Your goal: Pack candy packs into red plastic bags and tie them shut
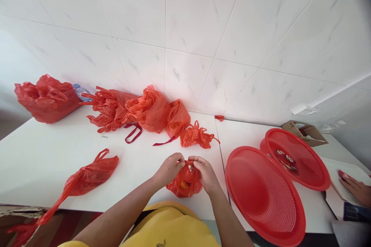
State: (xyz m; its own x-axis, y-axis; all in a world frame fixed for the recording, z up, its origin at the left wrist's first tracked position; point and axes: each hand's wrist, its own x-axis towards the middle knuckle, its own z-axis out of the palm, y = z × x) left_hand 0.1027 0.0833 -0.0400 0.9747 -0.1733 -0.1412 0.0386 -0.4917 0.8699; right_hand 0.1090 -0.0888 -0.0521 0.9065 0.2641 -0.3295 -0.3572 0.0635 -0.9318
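The white tabletop (26, 158), crossed by a seam (221, 148), bears a row of crumpled red bags (155, 114) along the wall (191, 73), another red bag (89, 177) trailing over its front edge, two red perforated baskets (252, 181) and an open cardboard box (316, 142).

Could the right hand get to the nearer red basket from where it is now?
Probably yes: the right hand is busy at the top of the small bag, but nothing seems to stand between it and the nearer basket, just to its right.

The red plastic bag (185, 185) bulges, top gathered, over the table (136, 164).
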